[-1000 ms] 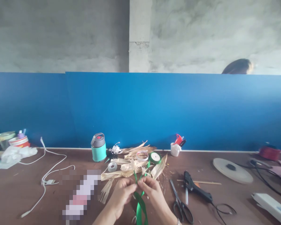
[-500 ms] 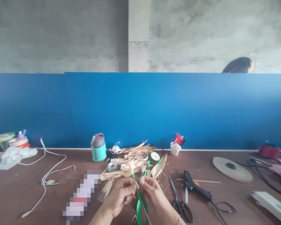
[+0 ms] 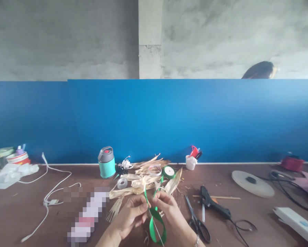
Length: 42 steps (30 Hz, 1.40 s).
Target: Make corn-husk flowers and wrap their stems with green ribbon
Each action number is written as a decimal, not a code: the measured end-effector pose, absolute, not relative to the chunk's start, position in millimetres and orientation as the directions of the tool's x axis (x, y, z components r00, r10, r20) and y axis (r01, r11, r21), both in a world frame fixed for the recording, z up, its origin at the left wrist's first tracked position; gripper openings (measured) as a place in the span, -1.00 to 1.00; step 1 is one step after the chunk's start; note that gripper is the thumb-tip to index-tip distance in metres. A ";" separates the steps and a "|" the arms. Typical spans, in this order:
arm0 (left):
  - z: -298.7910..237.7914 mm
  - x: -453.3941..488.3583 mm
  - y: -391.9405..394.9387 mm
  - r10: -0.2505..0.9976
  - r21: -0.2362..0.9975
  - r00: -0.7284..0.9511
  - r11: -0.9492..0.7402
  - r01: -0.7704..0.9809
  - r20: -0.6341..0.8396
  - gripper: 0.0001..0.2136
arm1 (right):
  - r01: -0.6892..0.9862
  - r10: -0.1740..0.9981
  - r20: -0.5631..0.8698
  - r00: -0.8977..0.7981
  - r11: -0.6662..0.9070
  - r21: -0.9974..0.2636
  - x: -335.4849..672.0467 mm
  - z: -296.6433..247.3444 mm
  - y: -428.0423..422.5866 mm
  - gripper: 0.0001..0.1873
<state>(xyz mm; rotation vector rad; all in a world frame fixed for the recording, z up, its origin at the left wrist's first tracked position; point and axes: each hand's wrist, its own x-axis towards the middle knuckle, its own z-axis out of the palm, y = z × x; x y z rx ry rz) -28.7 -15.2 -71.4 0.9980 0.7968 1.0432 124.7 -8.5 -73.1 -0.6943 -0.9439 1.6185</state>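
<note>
My left hand (image 3: 133,213) and my right hand (image 3: 167,206) meet low in the middle over the brown table (image 3: 27,212). Both pinch a green ribbon (image 3: 157,224), which curls into a loop below my fingers, with a thin pale stick running through it. Just behind my hands lies a heap of dried corn husks (image 3: 146,180). A green ribbon spool (image 3: 169,172) and a clear tape roll (image 3: 122,183) rest among the husks.
Black scissors (image 3: 197,221) and a black glue gun (image 3: 213,206) with its cord lie right of my hands. A teal flask (image 3: 106,162), a white cable (image 3: 51,192), a white cup of pens (image 3: 192,160), a white disc (image 3: 252,182) and a blue partition (image 3: 169,120) are farther off.
My hands stayed in place, working the ribbon. The ribbon below my fingers has curled from a hanging strip into a rounder loop. The view shifted slightly left.
</note>
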 end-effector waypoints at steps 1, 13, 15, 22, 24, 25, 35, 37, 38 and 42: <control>-71.3 -28.3 -14.9 0.948 0.938 0.311 0.165 -0.306 -0.066 -0.66 | -0.492 0.969 0.041 -0.244 -0.087 -0.866 125.2 -71.5 -7.8 -0.66; -62.3 -15.3 -18.2 0.993 0.991 -0.019 -0.120 -0.056 0.119 -0.75 | -0.339 0.988 0.106 -0.110 0.063 -0.939 124.1 -76.1 -1.9 -0.58; -56.5 -11.6 -18.0 0.978 0.981 -0.081 -0.195 -0.013 0.194 -0.79 | -0.299 0.986 0.153 -0.066 0.127 -0.946 124.9 -68.1 -4.0 -0.60; -10.7 -4.2 -20.2 0.931 0.929 -0.041 -0.366 -0.056 0.364 -0.81 | -0.270 0.969 0.234 -0.081 0.205 -0.941 129.2 -24.6 1.9 -0.61; 0.4 -5.3 -20.4 0.959 0.952 0.079 -0.256 -0.170 0.272 -0.75 | -0.347 0.970 0.173 -0.169 0.106 -0.932 131.2 -13.6 3.3 -0.62; 4.4 -6.0 -20.1 0.960 0.954 0.148 -0.201 -0.222 0.236 -0.72 | -0.380 0.968 0.150 -0.203 0.063 -0.923 132.4 -8.7 3.1 -0.64; 11.9 -4.5 -20.9 0.894 0.760 0.387 0.086 -0.644 0.227 -0.78 | -0.515 0.923 0.263 -0.282 0.086 -0.853 133.6 18.7 -13.8 -0.81; 11.2 -3.1 -20.5 0.888 0.746 0.398 0.103 -0.658 0.229 -0.79 | -0.526 0.924 0.289 -0.252 0.120 -0.842 131.4 17.0 -15.7 -0.81; 10.7 -2.4 -20.1 0.886 0.739 0.405 0.115 -0.664 0.226 -0.79 | -0.531 0.928 0.291 -0.233 0.129 -0.837 130.4 14.8 -15.8 -0.81; 7.2 0.0 -17.4 0.890 0.708 0.414 0.167 -0.686 0.191 -0.78 | -0.515 0.959 0.227 -0.172 0.109 -0.850 130.4 2.8 -11.7 -0.78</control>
